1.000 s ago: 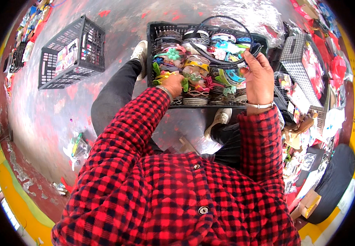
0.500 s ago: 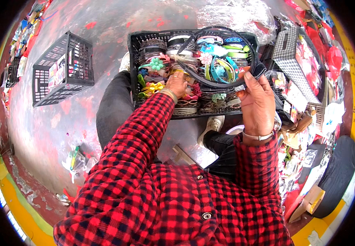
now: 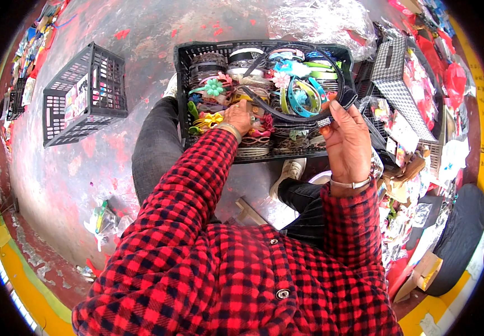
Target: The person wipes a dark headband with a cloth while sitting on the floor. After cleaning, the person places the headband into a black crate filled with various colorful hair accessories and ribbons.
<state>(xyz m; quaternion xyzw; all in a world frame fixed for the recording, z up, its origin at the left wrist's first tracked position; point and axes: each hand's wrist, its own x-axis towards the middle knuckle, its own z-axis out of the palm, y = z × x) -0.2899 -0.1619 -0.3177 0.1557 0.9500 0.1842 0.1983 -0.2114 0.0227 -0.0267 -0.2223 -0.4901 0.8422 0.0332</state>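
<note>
A black plastic crate (image 3: 181, 89) in front of my knees is packed with several colourful headbands and hair ornaments (image 3: 264, 95). My right hand (image 3: 347, 140) pinches the ends of a few thin black headbands (image 3: 303, 116) that arc over the crate. My left hand (image 3: 238, 116) is down among the ornaments in the crate, its fingers curled on a band there; what exactly it grips is hidden. Both arms wear red and black checked sleeves, and a silver bracelet sits on each wrist.
A second black crate (image 3: 82, 95) lies tilted on the stained floor at left. A clear plastic bag (image 3: 320, 19) lies behind the full crate. A checked grey box (image 3: 394, 73) and piles of packaged goods (image 3: 421, 140) crowd the right side. Scraps (image 3: 102, 221) litter the floor at lower left.
My right hand has drawn the black headbands lower and nearer to me. My left hand has stayed among the ornaments. The view has shifted, so the crates sit lower in the picture.
</note>
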